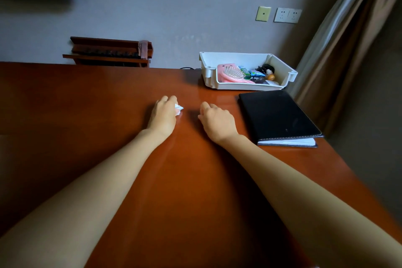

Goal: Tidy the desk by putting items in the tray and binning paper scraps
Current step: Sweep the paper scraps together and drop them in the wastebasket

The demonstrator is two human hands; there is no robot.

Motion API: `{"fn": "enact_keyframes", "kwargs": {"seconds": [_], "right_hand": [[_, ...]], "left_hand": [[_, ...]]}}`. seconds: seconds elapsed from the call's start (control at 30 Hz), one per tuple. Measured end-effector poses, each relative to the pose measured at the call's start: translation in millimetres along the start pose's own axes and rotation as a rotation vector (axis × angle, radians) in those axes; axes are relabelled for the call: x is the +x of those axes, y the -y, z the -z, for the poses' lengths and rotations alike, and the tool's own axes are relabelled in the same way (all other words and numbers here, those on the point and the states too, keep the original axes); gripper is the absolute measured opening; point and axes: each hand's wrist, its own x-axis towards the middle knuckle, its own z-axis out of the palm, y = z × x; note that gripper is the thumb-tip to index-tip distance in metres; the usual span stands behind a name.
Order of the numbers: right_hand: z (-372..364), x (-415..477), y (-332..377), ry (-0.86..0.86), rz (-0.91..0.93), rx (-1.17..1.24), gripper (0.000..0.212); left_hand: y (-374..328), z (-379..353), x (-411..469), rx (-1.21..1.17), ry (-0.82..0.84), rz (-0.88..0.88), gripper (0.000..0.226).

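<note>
My left hand (164, 114) rests on the brown desk (87, 102) near its middle, fingers closed around a crumpled white paper scrap (179, 107) that sticks out on the thumb side. A short way to its right, my right hand (217, 121) hovers low over the desk with curled fingers; nothing shows in it. The white tray (210, 65) stands at the back right of the desk. Inside lie a pink hairbrush (231, 73), a green and blue packet, a small black and white figure and other small items.
A black notebook (277, 115) lies closed on the desk's right side, just in front of the tray. A dark wooden rack (108, 52) stands behind the desk's far edge. A curtain (339, 39) hangs at the right, wall sockets (287, 15) above the tray.
</note>
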Motion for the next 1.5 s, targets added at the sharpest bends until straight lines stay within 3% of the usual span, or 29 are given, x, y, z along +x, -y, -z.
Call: {"fn": "enact_keyframes", "kwargs": {"seconds": [0.13, 0.27, 0.53, 0.73, 0.9, 1.1, 1.27, 1.5], "right_hand": [[9.7, -21.5, -4.4, -0.020, -0.036, 0.144, 0.020], [22.5, -46.7, -11.7, -0.110, -0.223, 0.575, 0.010], [67.5, -107.5, -39.2, -0.312, -0.432, 0.868, 0.027], [100.6, -175.2, -84.1, -0.509, -0.514, 0.698, 0.011], [113.5, -252.5, -143.0, -0.644, -0.606, 0.551, 0.013], [111.4, -349.5, -222.6, -0.745, -0.868, 0.481, 0.018], [82.1, -415.6, -277.4, -0.678, -1.073, 0.453, 0.016], [9.2, -477.4, -337.0, -0.439, -1.316, 0.484, 0.017]], "left_hand": [[-1.4, 11.7, -28.5, -0.248, -0.063, 0.051, 0.013], [-17.4, 25.0, -54.3, -0.356, -0.116, 0.057, 0.016], [-86.1, 42.7, -106.9, -0.503, -0.107, -0.004, 0.014], [-166.7, 23.0, -157.5, -0.670, -0.012, -0.117, 0.011], [-252.8, -7.9, -207.1, -0.743, 0.098, -0.298, 0.009], [-340.5, -69.1, -270.4, -0.771, 0.309, -0.456, 0.009], [-383.9, -139.9, -314.6, -0.710, 0.539, -0.447, 0.011], [-408.4, -236.1, -353.3, -0.488, 0.818, -0.400, 0.015]]}}
